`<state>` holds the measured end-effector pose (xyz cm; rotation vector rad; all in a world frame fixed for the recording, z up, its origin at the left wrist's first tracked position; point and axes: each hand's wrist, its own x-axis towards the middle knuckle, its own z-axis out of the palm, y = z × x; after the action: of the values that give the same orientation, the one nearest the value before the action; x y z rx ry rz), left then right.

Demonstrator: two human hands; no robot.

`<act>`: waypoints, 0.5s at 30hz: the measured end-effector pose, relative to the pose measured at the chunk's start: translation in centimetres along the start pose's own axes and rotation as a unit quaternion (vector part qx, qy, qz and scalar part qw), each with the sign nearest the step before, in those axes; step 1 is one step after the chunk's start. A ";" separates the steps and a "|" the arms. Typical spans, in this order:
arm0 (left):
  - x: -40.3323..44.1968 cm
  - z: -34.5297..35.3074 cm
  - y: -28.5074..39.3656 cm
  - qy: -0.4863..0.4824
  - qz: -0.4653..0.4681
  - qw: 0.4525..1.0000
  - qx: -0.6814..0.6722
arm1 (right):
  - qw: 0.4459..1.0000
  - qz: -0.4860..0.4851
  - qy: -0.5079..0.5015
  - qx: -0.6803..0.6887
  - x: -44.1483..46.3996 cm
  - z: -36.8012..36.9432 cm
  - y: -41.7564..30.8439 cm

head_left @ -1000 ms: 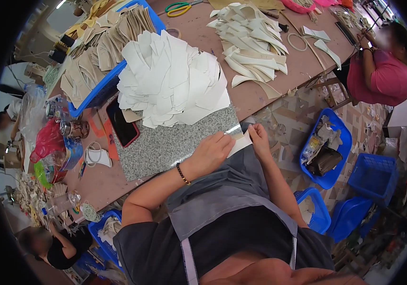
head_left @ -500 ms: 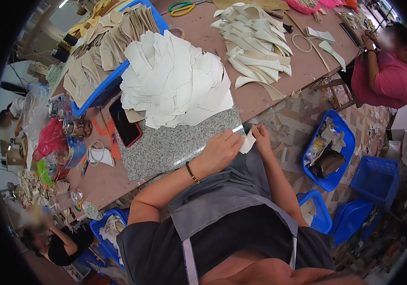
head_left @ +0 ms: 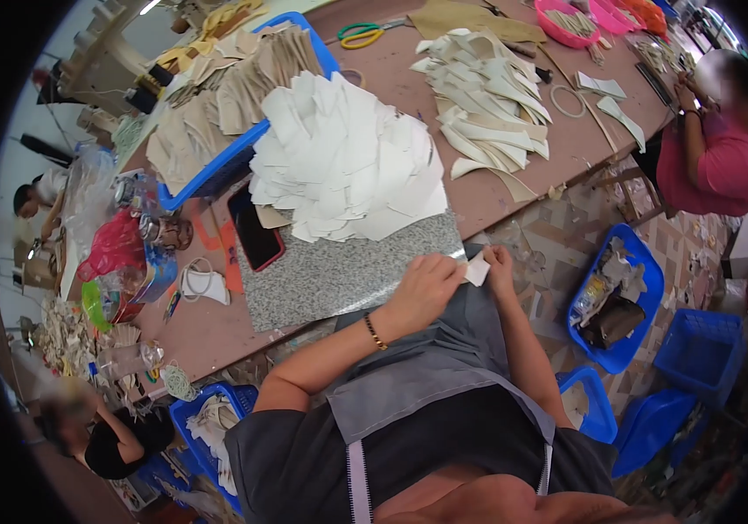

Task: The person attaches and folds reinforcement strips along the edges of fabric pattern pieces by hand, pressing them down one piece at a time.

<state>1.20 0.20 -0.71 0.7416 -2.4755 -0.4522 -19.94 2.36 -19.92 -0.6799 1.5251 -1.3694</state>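
Note:
A small pale piece (head_left: pixel 477 269) is held between my two hands, just past the right edge of the grey speckled slab (head_left: pixel 330 278). My left hand (head_left: pixel 427 293), with a beaded bracelet at the wrist, pinches its left side. The fingers of my right hand (head_left: pixel 500 266) close on its other side. On the slab lies a large heap of white pieces (head_left: pixel 352 162), above my left hand. A dark phone in a red case (head_left: pixel 256 229) rests at the slab's left edge.
A blue basket (head_left: pixel 217 166) of beige pieces stands on the table (head_left: pixel 514 196), with curved cream pieces (head_left: pixel 487 105) and scissors (head_left: pixel 362 35). One person (head_left: pixel 714 157) sits at right, another (head_left: pixel 112 441) at lower left. Blue bins (head_left: pixel 618 297) stand on the floor.
The view has shifted, so the scene sits further right and lower. The piece between my hands shows smaller than a second ago, and both hands still hold it.

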 end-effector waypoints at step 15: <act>-1.0 -0.5 1.7 0.016 -0.013 1.000 -0.016 | 0.996 -0.031 -0.080 0.038 -8.9 1.5 -10.4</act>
<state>1.48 2.02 0.12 0.7643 -2.4257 -0.4845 -16.94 7.18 -7.41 -0.7756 1.3282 -1.3778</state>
